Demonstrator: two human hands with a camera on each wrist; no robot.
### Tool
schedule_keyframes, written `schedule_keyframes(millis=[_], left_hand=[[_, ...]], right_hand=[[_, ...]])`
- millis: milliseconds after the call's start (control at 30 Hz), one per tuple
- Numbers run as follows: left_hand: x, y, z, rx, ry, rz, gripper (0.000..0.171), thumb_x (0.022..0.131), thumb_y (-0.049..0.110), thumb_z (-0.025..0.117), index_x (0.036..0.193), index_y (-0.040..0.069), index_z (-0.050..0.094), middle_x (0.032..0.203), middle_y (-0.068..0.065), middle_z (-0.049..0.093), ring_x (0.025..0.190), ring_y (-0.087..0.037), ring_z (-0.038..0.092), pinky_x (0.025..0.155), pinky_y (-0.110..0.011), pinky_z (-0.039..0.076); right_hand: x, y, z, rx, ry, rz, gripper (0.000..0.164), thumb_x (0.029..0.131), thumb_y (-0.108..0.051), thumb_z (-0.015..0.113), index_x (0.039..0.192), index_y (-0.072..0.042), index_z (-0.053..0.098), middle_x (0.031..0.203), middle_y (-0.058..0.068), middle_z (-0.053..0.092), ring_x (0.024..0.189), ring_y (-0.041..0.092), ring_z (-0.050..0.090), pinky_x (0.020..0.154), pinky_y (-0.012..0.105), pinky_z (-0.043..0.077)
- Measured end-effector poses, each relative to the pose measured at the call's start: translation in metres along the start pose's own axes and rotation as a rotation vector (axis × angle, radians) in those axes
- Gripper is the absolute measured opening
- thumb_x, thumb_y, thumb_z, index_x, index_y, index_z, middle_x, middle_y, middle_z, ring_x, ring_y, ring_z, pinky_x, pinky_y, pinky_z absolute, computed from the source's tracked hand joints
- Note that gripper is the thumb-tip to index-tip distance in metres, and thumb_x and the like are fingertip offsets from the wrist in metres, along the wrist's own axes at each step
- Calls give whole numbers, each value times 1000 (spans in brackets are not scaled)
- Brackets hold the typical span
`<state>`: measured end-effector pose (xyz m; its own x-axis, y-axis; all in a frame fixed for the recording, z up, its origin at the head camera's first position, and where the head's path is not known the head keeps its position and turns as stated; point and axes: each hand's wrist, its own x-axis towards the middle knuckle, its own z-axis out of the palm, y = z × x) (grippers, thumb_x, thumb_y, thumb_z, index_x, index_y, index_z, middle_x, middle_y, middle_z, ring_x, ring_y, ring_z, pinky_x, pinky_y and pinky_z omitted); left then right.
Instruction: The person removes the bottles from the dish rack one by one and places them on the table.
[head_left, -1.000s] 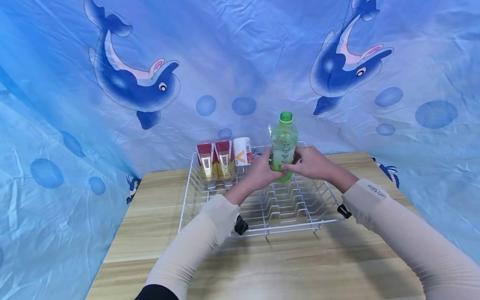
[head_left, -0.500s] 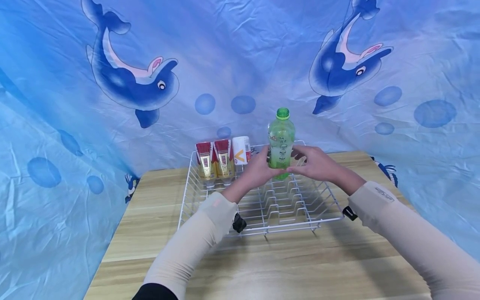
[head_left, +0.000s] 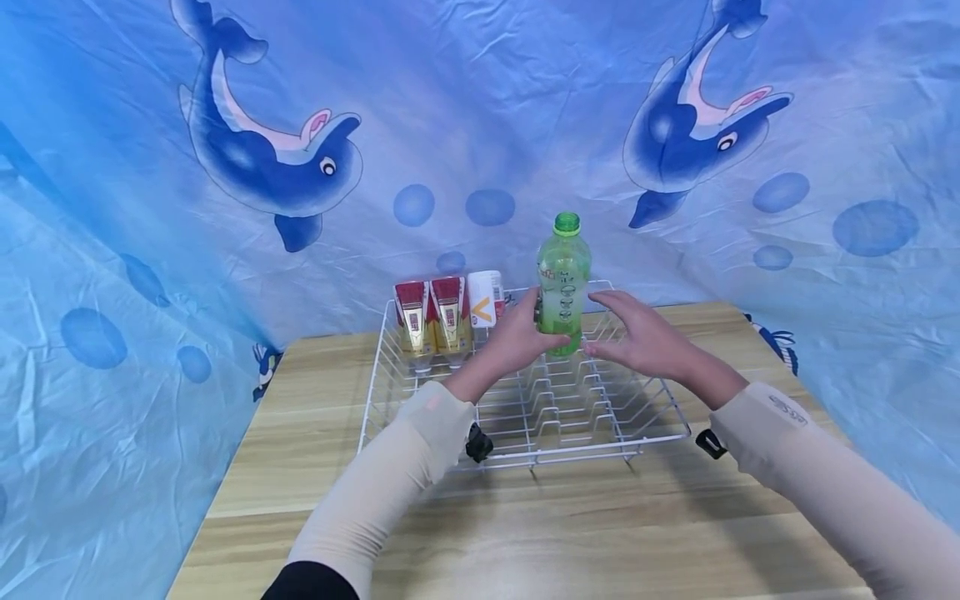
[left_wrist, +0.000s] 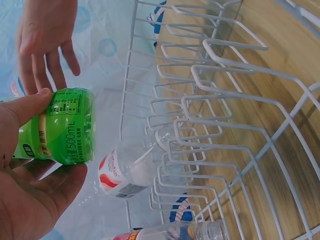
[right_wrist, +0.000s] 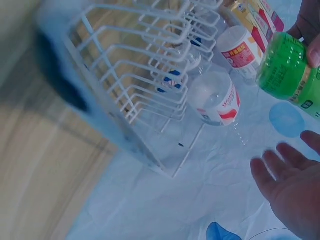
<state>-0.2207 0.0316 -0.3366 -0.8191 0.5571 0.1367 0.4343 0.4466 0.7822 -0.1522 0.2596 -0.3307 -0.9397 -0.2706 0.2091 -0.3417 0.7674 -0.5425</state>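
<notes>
In the head view my left hand (head_left: 517, 333) grips an uncapped green plastic bottle (head_left: 564, 275) near its base, thumb across the front. The bottle is upright above the white wire rack (head_left: 577, 457). To its right, apart from it, my right hand (head_left: 648, 337) holds nothing, with fingers and thumb spread. The left wrist view shows the bottle's base (left_wrist: 75, 125) raised off the rack's wires. In the right wrist view, a clear bottle with a red-and-white label (right_wrist: 217, 100) leans in the rack below. Green bottle and hands mostly hide that one in the head view.
At the rack's back left stand two bottles with red-and-gold labels, necks down: the left one (head_left: 412, 317) and the right one (head_left: 450, 312). Beside them is a white bottle with an orange V (head_left: 485, 287). The rack sits on a wooden table (head_left: 540, 533) before a dolphin-print curtain (head_left: 480, 125).
My right hand has let go of the green bottle and moved right, its fingers opening. The bottle, held by my left hand, has risen slightly and turned more upright.
</notes>
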Motion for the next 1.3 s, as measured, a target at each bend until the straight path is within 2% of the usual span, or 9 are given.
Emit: schedule_keyframes(millis=[100,200,533,767,1167,1300], left_hand=[[0,1,-1,6,7,-6,80,83,27,85,148,13,40,130,-6,63,115,-24,63,95,-43,53],[0,1,-3,6,11,-22,81,83,28,85,148,14,40,131,-6,63,115,-24,63,95,-43,54],[-2,2,-5,-17,17,-53,81,84,27,85,149,14,39,132,-8,62,116,-25,63,95,-44,53],[-3,4,-7,4,44,-64,82,83,29,85,149,12,39,130,-8,63,113,-25,63,93,-44,54],[0,3,-13,-11,59,-69,83,84,30,84,150,13,38,131,-8,63,114,-25,63,94,-43,54],[0,2,-15,-14,64,-79,84,84,31,84,151,14,37,132,-8,63,115,-25,63,95,-43,53]], right_hand=[[-8,4,3,-16,8,5,91,90,-50,73,157,-5,31,161,21,26,145,46,26,112,70,25],[-16,9,6,-26,18,10,92,90,-48,73,158,-4,29,162,23,22,146,49,23,112,71,23],[-33,20,18,-7,65,35,92,88,-42,77,156,-1,31,161,26,23,144,52,24,110,73,23],[-47,25,28,33,90,54,93,87,-40,79,157,-2,31,161,28,21,143,54,24,110,74,23],[-67,35,45,16,160,14,90,84,-31,81,155,-1,34,157,31,24,140,54,28,106,76,27],[-72,37,47,32,162,26,91,84,-32,82,154,2,34,157,31,22,140,55,26,106,76,27]])
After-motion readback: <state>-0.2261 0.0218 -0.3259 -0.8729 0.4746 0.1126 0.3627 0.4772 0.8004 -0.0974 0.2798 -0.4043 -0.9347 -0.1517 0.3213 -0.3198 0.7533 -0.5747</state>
